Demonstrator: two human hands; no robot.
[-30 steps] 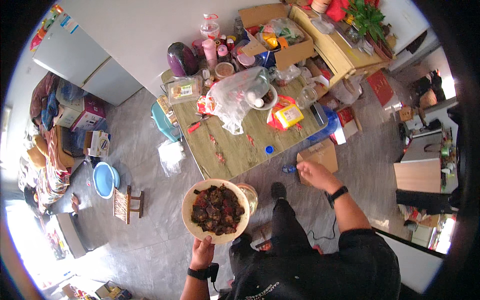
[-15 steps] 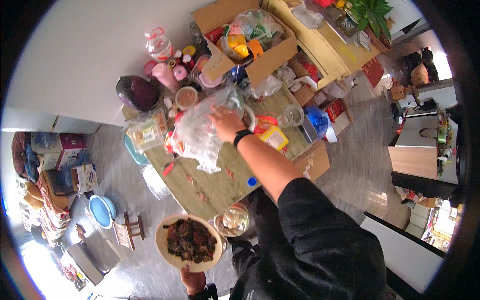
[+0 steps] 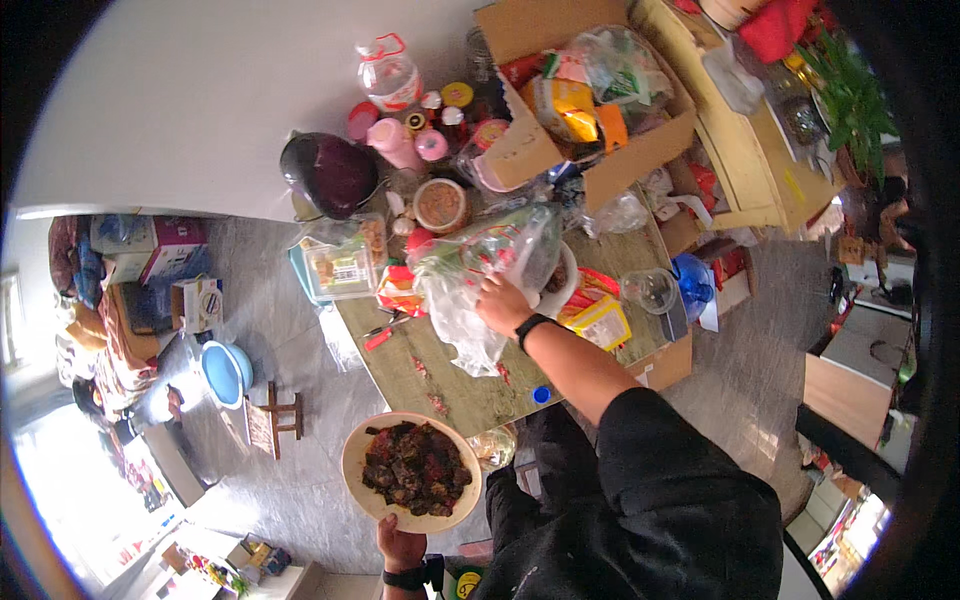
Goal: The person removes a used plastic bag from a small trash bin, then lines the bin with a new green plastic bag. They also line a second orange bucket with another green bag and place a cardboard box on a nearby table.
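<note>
My left hand [image 3: 400, 542] grips the near rim of a pale bowl [image 3: 352, 462], held low in front of the table's near edge. Dark, chunky food [image 3: 415, 470] with reddish bits fills its middle. Over the table, my right hand [image 3: 503, 308] has its fingers bent into a crumpled clear plastic bag [image 3: 450, 285]. Part of the bag's contents is hidden by its folds. Just right of that hand stands a white bowl [image 3: 570, 285], partly covered by the bag. A yellow-and-red packet [image 3: 603, 322] lies beside my right wrist.
On the table [image 3: 400, 365] are a red-handled tool [image 3: 380, 338], a blue cap [image 3: 541, 395], a clear container [image 3: 345, 270] and a tub of brown food [image 3: 440, 205]. Behind stand bottles, a dark purple rounded object [image 3: 330, 175] and a cardboard box [image 3: 630, 165]. A small stool [image 3: 272, 420] stands left.
The view has shifted, so the table sits further right. My right hand's fingers have drawn in on the bag, and more of the white bowl shows. My left hand still holds the food bowl.
</note>
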